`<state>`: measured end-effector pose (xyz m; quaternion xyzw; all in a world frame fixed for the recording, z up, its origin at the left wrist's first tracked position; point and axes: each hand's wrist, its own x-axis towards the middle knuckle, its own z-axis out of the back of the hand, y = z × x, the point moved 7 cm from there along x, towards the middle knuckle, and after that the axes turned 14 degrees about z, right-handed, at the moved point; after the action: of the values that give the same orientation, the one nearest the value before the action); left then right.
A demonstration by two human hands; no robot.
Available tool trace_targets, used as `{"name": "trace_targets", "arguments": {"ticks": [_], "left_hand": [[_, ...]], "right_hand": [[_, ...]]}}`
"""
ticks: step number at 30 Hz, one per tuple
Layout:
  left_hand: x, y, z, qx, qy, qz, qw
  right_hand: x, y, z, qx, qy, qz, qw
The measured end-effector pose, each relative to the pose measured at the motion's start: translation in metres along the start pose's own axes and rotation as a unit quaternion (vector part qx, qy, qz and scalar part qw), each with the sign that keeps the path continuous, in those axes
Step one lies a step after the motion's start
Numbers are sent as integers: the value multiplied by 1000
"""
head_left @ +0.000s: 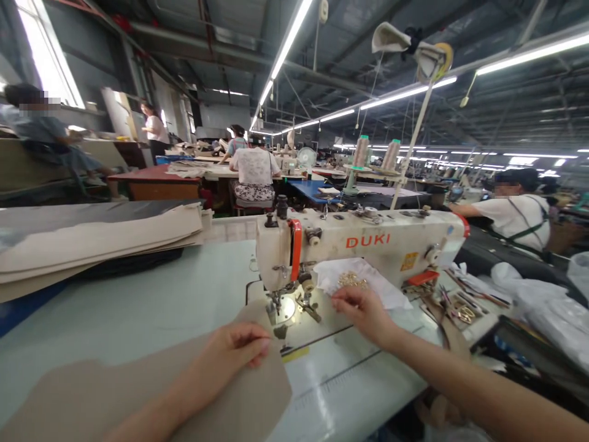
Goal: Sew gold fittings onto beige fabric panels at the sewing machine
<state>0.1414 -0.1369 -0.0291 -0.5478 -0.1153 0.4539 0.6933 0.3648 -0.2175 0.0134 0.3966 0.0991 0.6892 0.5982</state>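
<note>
My left hand [239, 351] rests over a taupe sheet of material [248, 405]. Its thumb and forefinger are pressed together, and whatever they may pinch is too small to make out. Closed as well, my right hand [361, 307] has its fingertips pinched beside a white cloth [384, 287]. A small heap of gold-coloured metal pieces [352, 280] lies on that cloth; anything between those fingertips is hidden. Between and beyond my hands stands a white sewing machine [331, 245]. Its lit needle plate [286, 309] is just past the edge of the taupe material.
A stack of beige and dark panels [101, 239] lies at the left of the pale tabletop [207, 276]. Scissors [465, 314] and other tools sit right of the machine, near crumpled plastic [543, 307]. Thread cones [361, 152] stand behind. Several people work at other tables.
</note>
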Motion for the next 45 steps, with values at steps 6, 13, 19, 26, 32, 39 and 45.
{"name": "trace_targets", "arguments": {"ticks": [6,13,19,26,32,39,45], "left_hand": [[8,-3,-4,9,1,-7,1000],[3,-12,-3,37,-12,-3,999],[8,-6,-2,12,-1,-16,1000],[6,-8,-2,18,-12,-21,1000],[5,-8,-1,14,-16,-23,1000],[3,-10,0,21,-28,-19,999],[9,-4,0,21,-17,-43,999]], "right_hand": [[40,-40,36,-196,52,-23,979],[56,-46,7,-306,192,20,932],[60,-42,3,-371,242,32,896],[58,-34,6,-375,233,67,895],[58,-39,1,-311,224,72,921],[59,-48,11,-163,121,10,979],[42,-49,18,57,36,-67,995]]}}
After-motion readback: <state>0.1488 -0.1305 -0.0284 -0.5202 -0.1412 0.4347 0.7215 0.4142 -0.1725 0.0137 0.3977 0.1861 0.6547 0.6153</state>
